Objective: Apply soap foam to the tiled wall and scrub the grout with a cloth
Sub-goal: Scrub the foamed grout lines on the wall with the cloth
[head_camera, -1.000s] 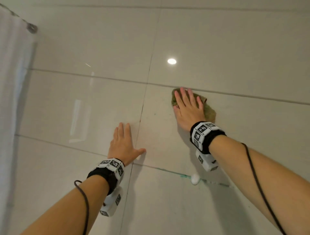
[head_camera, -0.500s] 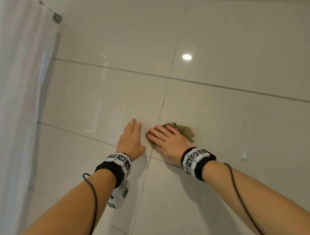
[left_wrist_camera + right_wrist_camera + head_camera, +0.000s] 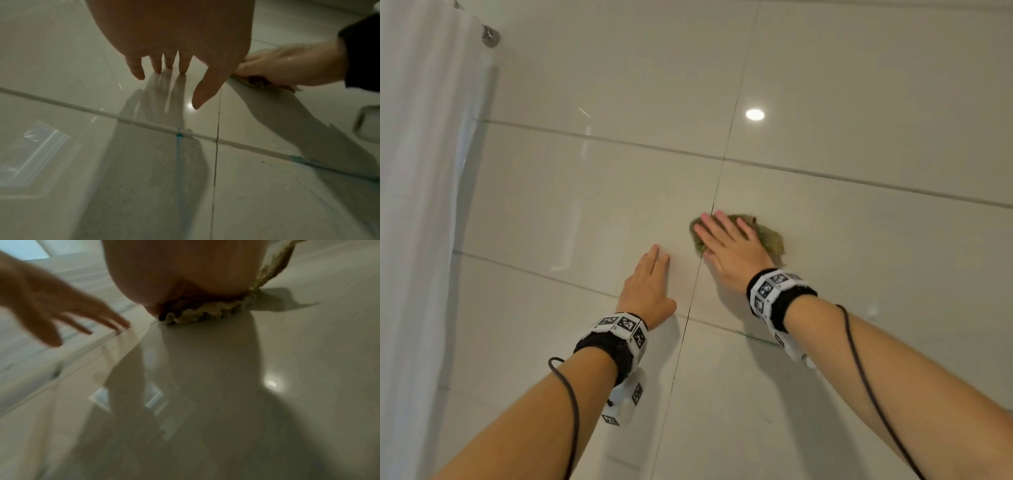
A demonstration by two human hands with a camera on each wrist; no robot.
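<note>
The right hand (image 3: 736,251) lies flat on a green cloth (image 3: 768,236), fingers straight, pushing it against the tiled wall (image 3: 602,205). The cloth sits bunched under the palm, right beside the dark up-and-down grout line (image 3: 717,198), and its left edge seems to touch that line. A flat hand likely pushes harder and keeps the cloth from slipping on the shiny tile. The left hand (image 3: 649,287) rests open on the wall just left of the line, fingers straight and holding nothing; it probably helps the person lean in and stay steady. A white curtain (image 3: 417,205) hangs far left.
</note>
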